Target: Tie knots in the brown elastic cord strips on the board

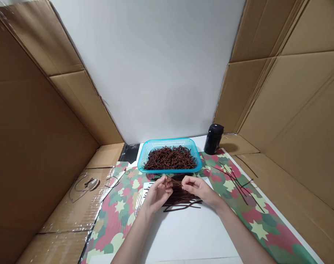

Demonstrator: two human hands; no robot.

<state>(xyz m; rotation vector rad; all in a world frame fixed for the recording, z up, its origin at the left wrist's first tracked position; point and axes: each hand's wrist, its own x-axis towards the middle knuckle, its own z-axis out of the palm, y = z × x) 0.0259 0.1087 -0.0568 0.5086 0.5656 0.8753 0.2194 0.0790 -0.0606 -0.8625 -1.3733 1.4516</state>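
Brown stems (180, 197) just below basket rim (169, 171)

Bright, diffuse light, source out of frame. White wall (147, 66) evenly lit, only faintly graded. Black flask (213, 139) casts a soft shadow (231, 147) to its right across the cardboard ledge (240, 143). Hands (178, 190) cast a soft, pale shadow onto the white sheet (183, 234). Specular glare streaks along the clear packing tape (73, 209) on the left cardboard. Strong wide-angle distortion: cardboard panels (26, 110) lean and stretch toward frame edges. Focus about uniform; image slightly soft overall.
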